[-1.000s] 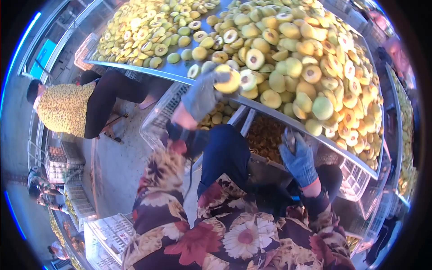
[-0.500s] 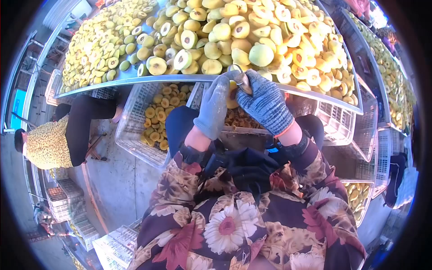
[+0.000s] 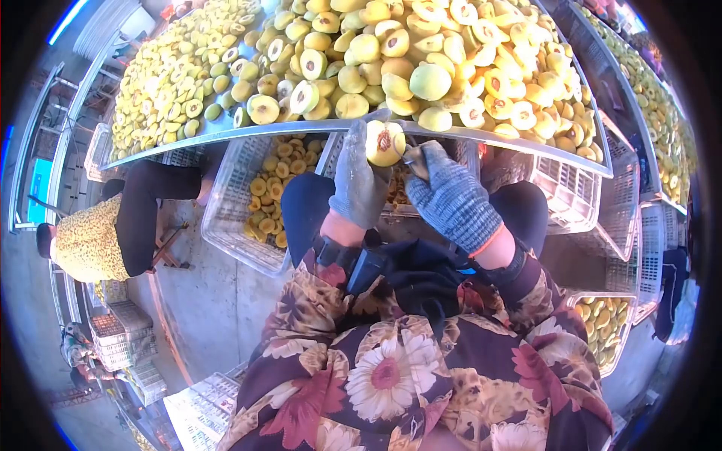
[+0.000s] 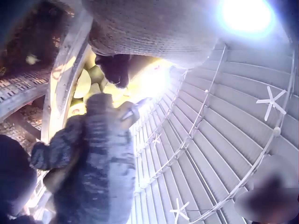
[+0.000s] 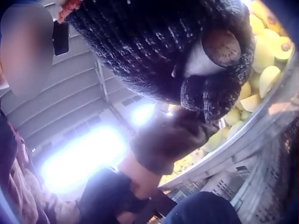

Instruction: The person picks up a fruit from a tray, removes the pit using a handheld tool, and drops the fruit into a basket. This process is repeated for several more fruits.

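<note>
At the front edge of the metal table, my left hand, in a grey glove, grips a yellow peach half. Its cut face, with the reddish pit hollow, is turned up towards me. My right hand, in a blue-grey knit glove, holds a small knife right beside the fruit. In the right wrist view the knife's brown handle end sticks out of the right glove. The left wrist view shows the right glove and the blade tip from below.
The table carries a heap of halved peaches. Under it stand white plastic crates, one holding fruit, another at the right. A seated person in a yellow patterned top is at the left, with stacked crates behind.
My left hand took a peach from the table edge and my right hand rose from my lap to meet it. The fruit's cut face now shows, and the right hand sits slightly lower right.
</note>
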